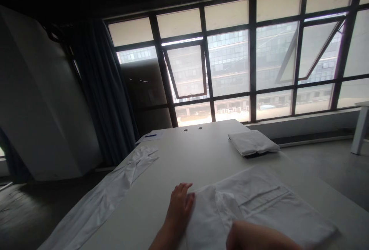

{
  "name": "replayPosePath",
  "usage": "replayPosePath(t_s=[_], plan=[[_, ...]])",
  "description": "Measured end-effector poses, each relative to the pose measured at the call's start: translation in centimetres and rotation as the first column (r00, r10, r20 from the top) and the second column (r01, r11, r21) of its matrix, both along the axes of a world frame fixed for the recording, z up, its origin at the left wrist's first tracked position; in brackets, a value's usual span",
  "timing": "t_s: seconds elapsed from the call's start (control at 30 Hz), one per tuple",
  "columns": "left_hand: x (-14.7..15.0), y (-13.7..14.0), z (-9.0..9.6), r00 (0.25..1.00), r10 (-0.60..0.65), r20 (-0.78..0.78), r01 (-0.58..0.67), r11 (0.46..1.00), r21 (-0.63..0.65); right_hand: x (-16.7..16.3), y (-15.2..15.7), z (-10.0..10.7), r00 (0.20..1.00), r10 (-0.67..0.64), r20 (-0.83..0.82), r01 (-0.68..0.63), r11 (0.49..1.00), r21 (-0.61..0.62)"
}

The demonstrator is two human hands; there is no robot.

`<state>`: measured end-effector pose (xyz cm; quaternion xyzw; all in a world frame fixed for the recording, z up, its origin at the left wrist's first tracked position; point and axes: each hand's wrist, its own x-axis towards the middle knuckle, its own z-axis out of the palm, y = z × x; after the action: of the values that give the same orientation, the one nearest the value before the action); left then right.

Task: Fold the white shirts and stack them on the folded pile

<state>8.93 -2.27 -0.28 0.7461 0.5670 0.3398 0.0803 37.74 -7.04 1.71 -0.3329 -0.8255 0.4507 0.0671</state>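
Note:
A white cloth garment (268, 200), partly folded, lies in front of me on the white table (184, 157). Its seams and several creases show, but I cannot make out its exact kind. At the garment's left edge rests my left hand (179, 207), fingers extended and thumb near the cloth, with nothing visible in its grasp. Low in the view my right hand (245, 235) is over the near part of the garment. It is smeared by motion and its fingers are hidden, so whether it grips the cloth cannot be seen.
A neatly folded white stack of cloth (253, 142) sits near the table's right edge. Along the left edge stretches another crumpled white garment (115, 188). Papers with a blue pen (150, 135) lie at the far left corner. Windows and a dark curtain (98, 88) stand beyond.

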Motion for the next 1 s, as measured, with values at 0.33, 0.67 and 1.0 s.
replayPosePath(t_s=[0.33, 0.67, 1.0], plan=[[-1.1, 2.2, -1.8, 0.997, 0.076, -0.013, -0.077, 0.993, -0.088, -4.5, 12.2, 1.8, 0.845, -0.534, -0.039, 0.524, 0.810, 0.265], [-1.5, 2.5, -2.2, 0.969, 0.167, -0.181, -0.192, 0.973, -0.129, -6.3, 13.2, -2.2, 0.842, -0.539, 0.035, 0.512, 0.817, 0.267], [-3.1, 2.1, -1.3, 0.941, 0.136, -0.311, -0.218, 0.944, -0.247, -7.7, 12.1, -3.5, 0.826, -0.564, -0.008, 0.516, 0.749, 0.416]])
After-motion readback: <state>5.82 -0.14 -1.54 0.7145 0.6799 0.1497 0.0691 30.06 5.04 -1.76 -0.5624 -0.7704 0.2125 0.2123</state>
